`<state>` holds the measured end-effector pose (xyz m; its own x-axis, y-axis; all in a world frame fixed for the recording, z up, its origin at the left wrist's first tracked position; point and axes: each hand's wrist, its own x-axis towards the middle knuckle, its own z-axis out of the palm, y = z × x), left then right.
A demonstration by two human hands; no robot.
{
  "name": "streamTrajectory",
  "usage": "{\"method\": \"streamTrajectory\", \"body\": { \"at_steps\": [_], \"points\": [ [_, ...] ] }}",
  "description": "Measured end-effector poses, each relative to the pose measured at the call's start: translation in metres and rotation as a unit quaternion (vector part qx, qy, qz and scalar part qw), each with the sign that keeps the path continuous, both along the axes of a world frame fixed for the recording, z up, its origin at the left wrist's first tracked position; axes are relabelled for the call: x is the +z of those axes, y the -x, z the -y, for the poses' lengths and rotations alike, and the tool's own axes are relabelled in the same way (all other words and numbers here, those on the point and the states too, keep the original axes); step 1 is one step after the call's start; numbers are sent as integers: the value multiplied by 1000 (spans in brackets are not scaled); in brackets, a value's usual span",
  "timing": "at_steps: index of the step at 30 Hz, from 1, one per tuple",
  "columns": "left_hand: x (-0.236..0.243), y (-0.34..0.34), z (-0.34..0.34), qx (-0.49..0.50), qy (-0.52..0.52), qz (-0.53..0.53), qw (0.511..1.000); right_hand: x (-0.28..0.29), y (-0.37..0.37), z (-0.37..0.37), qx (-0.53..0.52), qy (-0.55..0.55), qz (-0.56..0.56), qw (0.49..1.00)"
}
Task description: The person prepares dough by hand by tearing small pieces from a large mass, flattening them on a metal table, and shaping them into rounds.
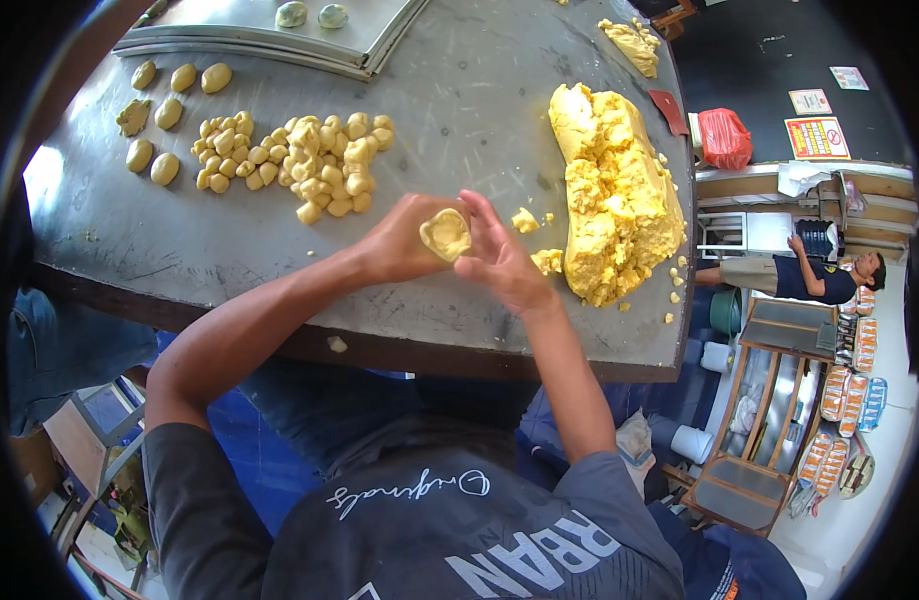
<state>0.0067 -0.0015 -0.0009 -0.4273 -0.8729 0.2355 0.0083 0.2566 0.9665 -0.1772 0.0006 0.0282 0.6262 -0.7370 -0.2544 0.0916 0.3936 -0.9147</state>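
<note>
My left hand [398,238] is curled around a small piece of pale dough [446,234], pressed into a shallow cup with a raised rim. My right hand [512,270] is close beside it, fingers stretched and apart, its thumb by the dough's lower edge. Just beyond the left hand lies a cluster of small dough lumps [330,165]. To the right of my hands sits a big, crumbly yellow mass [620,195], with loose crumbs [525,220] around it.
Metal trays [270,48] with two pale rounds stand at the back left. Larger smooth dough balls [167,113] lie at the far left of the metal table [460,330]. A red scraper [669,110] is at the right edge. Another person [815,280] stands beyond, by shelving.
</note>
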Motion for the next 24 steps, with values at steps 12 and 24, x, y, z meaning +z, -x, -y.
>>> {"method": "streamTrajectory", "body": {
  "at_steps": [12, 24],
  "points": [
    [-8, 4, -2, 24, 43, 15, 999, -2, -24, -4, -81, -38, -18, 996],
    [6, 5, -5, 40, 7, -17, 999, -13, -7, -4, -104, -108, 188, 971]
  ]
}}
